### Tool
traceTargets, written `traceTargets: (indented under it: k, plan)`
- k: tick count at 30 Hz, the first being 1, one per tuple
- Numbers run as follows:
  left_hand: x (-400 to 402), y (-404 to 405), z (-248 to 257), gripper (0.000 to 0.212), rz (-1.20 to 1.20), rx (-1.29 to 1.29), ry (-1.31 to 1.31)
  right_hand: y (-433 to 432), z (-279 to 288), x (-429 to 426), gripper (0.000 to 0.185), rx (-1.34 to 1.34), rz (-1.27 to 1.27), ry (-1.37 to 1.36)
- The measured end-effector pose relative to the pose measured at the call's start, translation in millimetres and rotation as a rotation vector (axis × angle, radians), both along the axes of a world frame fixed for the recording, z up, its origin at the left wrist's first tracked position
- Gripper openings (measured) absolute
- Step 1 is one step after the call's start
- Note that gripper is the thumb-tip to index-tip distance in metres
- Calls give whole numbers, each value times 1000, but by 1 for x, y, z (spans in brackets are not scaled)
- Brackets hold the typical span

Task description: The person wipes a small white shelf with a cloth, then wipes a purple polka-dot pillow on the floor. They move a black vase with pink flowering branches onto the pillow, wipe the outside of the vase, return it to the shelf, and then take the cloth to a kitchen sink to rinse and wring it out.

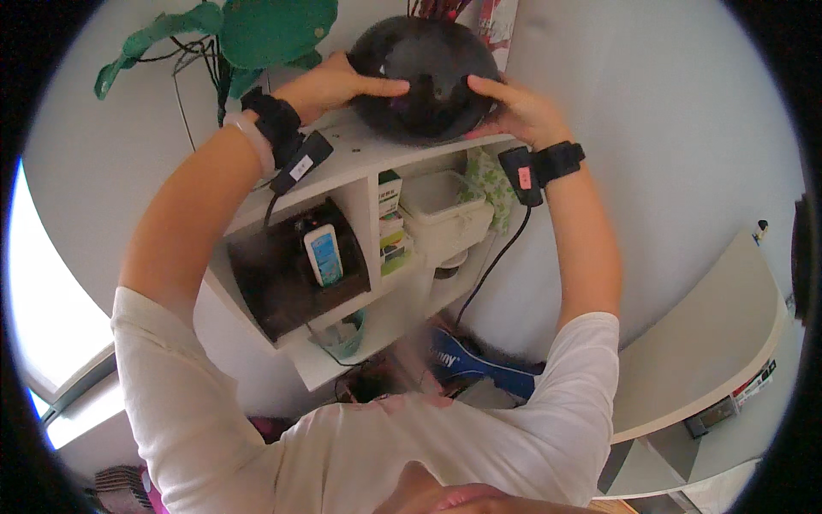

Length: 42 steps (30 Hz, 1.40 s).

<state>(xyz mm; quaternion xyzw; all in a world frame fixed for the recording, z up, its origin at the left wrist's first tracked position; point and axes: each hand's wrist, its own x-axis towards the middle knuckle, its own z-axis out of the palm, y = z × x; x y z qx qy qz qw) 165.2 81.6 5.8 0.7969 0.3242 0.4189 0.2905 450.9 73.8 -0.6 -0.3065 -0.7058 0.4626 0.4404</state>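
Note:
A glossy black rounded vase [427, 61] is held between my two hands at the top of the white shelf unit [379, 154]. My left hand [337, 87] grips its left side, thumb lying across the front. On the opposite side my right hand [523, 109] has its thumb on the front and its fingers around the lower right. Dark red stems [440, 9] show behind the vase's upper edge. Whether its base rests on the shelf top or is raised cannot be made out. Each wrist wears a black strap with a cabled module.
A plant with large green leaves [276, 32] stands left of the vase. Below are a dark curved panel with a white handheld device [324, 255], small boxes [390, 193] and a lidded plastic container [443, 212]. A blue bag [481, 366] lies underneath; a curved shelf [700, 340] is at right.

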Motion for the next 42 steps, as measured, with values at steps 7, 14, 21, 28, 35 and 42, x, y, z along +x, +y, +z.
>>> traceTargets:
  k: [7,14,21,28,35,42]
  plan:
    - [0,-3,6,74,9,-17,47,-5,7,4,73,-29,42,32]
    - [-19,14,-2,92,126,-53,37,-18,15,-6,83,40,22,-14]
    - [-12,-8,3,98,10,-82,-18,-31,20,-10,92,68,-22,-75]
    - [-3,-27,6,92,-84,-140,-36,-21,18,-4,90,19,26,-33]
    - [-8,-36,-15,81,139,-34,-105,-35,18,-13,91,78,-40,-91]
    - [-10,-36,-31,94,301,64,-140,-49,32,-23,97,164,0,-193]
